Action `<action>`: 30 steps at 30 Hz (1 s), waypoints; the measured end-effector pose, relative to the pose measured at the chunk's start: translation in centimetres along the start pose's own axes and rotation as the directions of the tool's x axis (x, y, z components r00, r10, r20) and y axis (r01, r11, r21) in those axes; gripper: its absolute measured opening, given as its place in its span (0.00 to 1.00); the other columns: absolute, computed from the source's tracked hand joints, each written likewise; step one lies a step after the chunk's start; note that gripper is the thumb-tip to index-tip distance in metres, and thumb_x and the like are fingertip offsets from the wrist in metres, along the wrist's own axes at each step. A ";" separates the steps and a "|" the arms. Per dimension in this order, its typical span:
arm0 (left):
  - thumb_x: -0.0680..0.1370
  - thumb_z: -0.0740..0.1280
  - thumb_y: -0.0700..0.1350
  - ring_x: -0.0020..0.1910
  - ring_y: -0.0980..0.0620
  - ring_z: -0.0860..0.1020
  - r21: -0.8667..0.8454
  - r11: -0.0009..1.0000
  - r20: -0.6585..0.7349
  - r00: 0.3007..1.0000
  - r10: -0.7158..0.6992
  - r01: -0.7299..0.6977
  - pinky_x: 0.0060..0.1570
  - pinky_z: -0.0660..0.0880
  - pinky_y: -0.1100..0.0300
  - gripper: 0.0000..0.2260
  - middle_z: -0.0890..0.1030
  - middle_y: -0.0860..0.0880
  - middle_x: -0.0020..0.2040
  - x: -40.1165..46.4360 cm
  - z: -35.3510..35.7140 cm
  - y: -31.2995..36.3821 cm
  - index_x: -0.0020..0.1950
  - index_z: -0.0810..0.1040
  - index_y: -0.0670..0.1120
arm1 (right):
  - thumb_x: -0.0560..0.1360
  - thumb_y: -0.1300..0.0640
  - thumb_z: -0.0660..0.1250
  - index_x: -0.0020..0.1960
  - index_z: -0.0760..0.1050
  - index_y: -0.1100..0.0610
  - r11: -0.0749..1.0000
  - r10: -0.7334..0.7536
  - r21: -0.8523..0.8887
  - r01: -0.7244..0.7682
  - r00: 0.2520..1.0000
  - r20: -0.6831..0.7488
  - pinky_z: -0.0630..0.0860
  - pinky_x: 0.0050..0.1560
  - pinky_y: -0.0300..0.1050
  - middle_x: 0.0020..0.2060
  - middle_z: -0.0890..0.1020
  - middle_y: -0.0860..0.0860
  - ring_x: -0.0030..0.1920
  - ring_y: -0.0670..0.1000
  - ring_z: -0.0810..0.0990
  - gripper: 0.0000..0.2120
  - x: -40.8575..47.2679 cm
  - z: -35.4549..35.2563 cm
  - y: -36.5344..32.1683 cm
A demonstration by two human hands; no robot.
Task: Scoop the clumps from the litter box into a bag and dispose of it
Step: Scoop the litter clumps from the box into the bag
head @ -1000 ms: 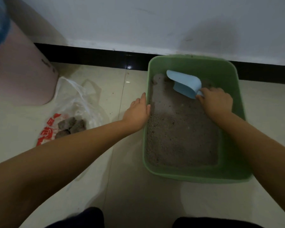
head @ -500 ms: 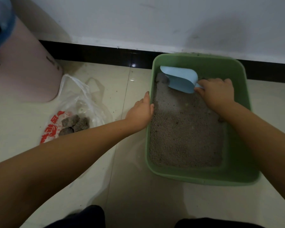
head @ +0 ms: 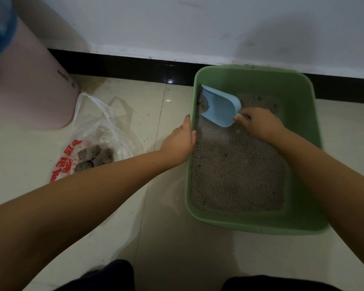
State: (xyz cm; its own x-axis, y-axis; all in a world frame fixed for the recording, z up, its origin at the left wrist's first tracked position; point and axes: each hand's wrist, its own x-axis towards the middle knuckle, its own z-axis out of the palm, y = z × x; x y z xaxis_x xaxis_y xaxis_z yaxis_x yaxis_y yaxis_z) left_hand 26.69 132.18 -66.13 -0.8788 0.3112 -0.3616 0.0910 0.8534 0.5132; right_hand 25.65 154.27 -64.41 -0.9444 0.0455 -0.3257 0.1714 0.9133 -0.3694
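Note:
A green litter box (head: 303,127) full of grey litter stands on the floor against the wall. My right hand (head: 259,123) grips the handle of a light blue scoop (head: 220,106), whose mouth is tilted into the far left corner of the box, where a dark clump (head: 203,101) lies at its lip. My left hand (head: 180,141) holds the box's left rim, thumb on the inner side. A clear plastic bag (head: 97,124) with red print lies open on the floor to the left, with three grey clumps (head: 95,157) in it.
A pink bin (head: 29,87) with a blue liner stands at the far left, just behind the bag. A white wall with a black skirting runs behind the box. Pale floor tiles surround everything. My dark-clothed knees show at the bottom edge.
The scoop has slid left and away into the box's far left corner and tipped more upright, with a clump now at its mouth. My left hand stays on the rim.

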 end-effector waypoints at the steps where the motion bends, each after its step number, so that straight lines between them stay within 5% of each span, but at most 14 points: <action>1: 0.83 0.50 0.46 0.48 0.41 0.77 -0.001 1.000 0.001 1.000 -0.002 0.002 0.43 0.70 0.53 0.24 0.77 0.37 0.52 0.0 0.0 0.0 0.77 0.47 0.41 | 0.80 0.48 0.57 0.54 0.77 0.57 0.999 -0.010 0.042 0.010 1.000 0.002 0.70 0.42 0.46 0.41 0.78 0.53 0.40 0.53 0.75 0.15 -0.1 0.1 0.2; 5: 0.83 0.50 0.47 0.48 0.41 0.76 0.005 1.000 0.009 1.000 -0.017 0.017 0.42 0.69 0.53 0.24 0.77 0.37 0.51 0.1 0.1 0.0 0.77 0.47 0.41 | 0.81 0.51 0.57 0.43 0.75 0.54 0.918 0.039 0.395 -0.036 0.999 0.003 0.67 0.39 0.43 0.35 0.75 0.48 0.36 0.47 0.72 0.12 -1.5 1.6 1.6; 7: 0.83 0.50 0.47 0.47 0.41 0.76 0.009 1.000 0.017 1.000 -0.023 0.023 0.41 0.68 0.54 0.24 0.77 0.37 0.51 0.1 0.1 0.1 0.77 0.46 0.41 | 0.81 0.51 0.56 0.48 0.75 0.56 0.875 0.081 0.476 -0.087 0.996 0.034 0.68 0.38 0.41 0.38 0.77 0.49 0.39 0.48 0.73 0.12 -1.6 2.6 1.6; 14: 0.83 0.50 0.46 0.40 0.47 0.72 0.018 1.000 0.024 1.000 -0.021 0.021 0.39 0.67 0.55 0.24 0.76 0.40 0.46 0.0 -0.2 0.2 0.76 0.47 0.40 | 0.82 0.53 0.54 0.61 0.73 0.60 0.803 0.152 0.559 -0.206 0.978 0.142 0.68 0.47 0.42 0.47 0.78 0.55 0.46 0.52 0.75 0.16 -1.4 4.4 1.3; 18: 0.83 0.50 0.46 0.39 0.47 0.72 0.005 1.000 0.025 0.999 -0.029 0.029 0.38 0.67 0.55 0.24 0.76 0.40 0.43 0.1 0.1 0.3 0.76 0.47 0.40 | 0.82 0.53 0.54 0.58 0.74 0.59 0.785 0.165 0.584 -0.206 0.978 0.124 0.68 0.37 0.37 0.44 0.77 0.54 0.40 0.49 0.74 0.14 -1.4 4.8 0.9; 25: 0.83 0.50 0.47 0.43 0.44 0.75 0.046 0.999 0.005 1.000 -0.011 0.010 0.41 0.70 0.53 0.24 0.77 0.39 0.48 0.2 0.1 -0.1 0.76 0.48 0.40 | 0.82 0.52 0.54 0.45 0.71 0.60 0.692 0.215 0.701 -0.175 0.976 0.031 0.67 0.36 0.39 0.33 0.72 0.50 0.34 0.47 0.69 0.15 -4.1 4.9 0.8; 30: 0.83 0.50 0.48 0.46 0.40 0.77 0.053 0.998 0.042 0.999 0.013 -0.015 0.41 0.70 0.53 0.21 0.77 0.39 0.47 0.4 -0.4 -0.3 0.73 0.54 0.40 | 0.81 0.48 0.56 0.41 0.71 0.60 0.734 0.227 0.663 -0.144 0.973 -0.040 0.64 0.35 0.43 0.32 0.70 0.53 0.33 0.48 0.67 0.17 -6.9 2.7 1.1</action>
State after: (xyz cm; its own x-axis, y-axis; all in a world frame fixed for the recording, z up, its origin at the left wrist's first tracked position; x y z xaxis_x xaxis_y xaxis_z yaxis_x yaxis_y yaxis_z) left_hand 26.12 131.90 -66.08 -0.8572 0.3397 -0.3872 0.1292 0.8695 0.4768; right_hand 33.15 153.88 -64.96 -0.8913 0.2679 -0.3659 0.4480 0.3956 -0.8017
